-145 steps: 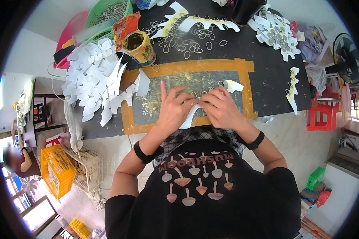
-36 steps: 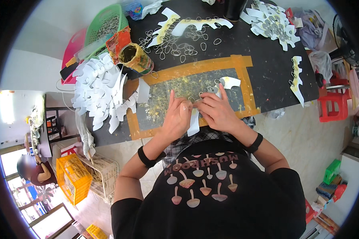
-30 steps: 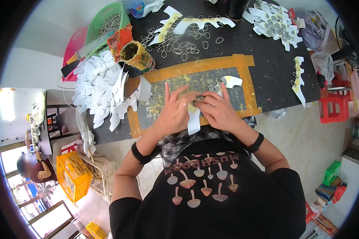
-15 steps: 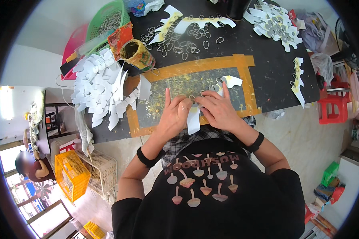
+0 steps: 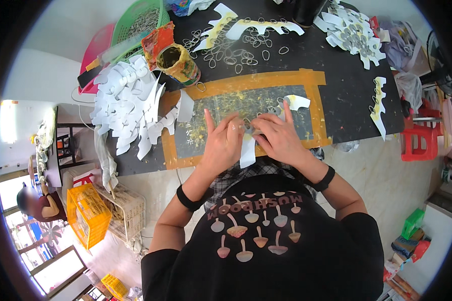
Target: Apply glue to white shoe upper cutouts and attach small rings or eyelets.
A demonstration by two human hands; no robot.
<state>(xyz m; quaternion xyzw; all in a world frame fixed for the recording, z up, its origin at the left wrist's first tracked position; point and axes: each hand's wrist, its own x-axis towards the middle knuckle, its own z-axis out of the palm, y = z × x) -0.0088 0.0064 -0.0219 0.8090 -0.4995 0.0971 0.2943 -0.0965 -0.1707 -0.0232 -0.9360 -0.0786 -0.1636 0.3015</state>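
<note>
A white scalloped strip point(image 5: 247, 152) with metal rings along it lies bent across the taped dark work mat point(image 5: 221, 103). My left hand point(image 5: 223, 142) is closed at the strip's near part, thumb and fingertips pinched by a metal ring point(image 5: 246, 122), one finger raised. My right hand point(image 5: 278, 138) pinches the strip just to the right, also with one finger lifted. The strip's far end point(image 5: 299, 102) pokes out beyond my right fingers. What lies between the fingertips is partly hidden.
White cut strips point(image 5: 128, 105) are heaped at left beside a glue-smeared tin point(image 5: 178, 63) and a green basket point(image 5: 141, 25). Loose metal rings point(image 5: 231, 50) lie at the back. Ringed strips point(image 5: 354, 37) pile at far right; another ringed strip point(image 5: 378, 108) lies near the right edge.
The view has shifted slightly. Both hands stay on the strip, and their fingertips have moved only a little around the ring.
</note>
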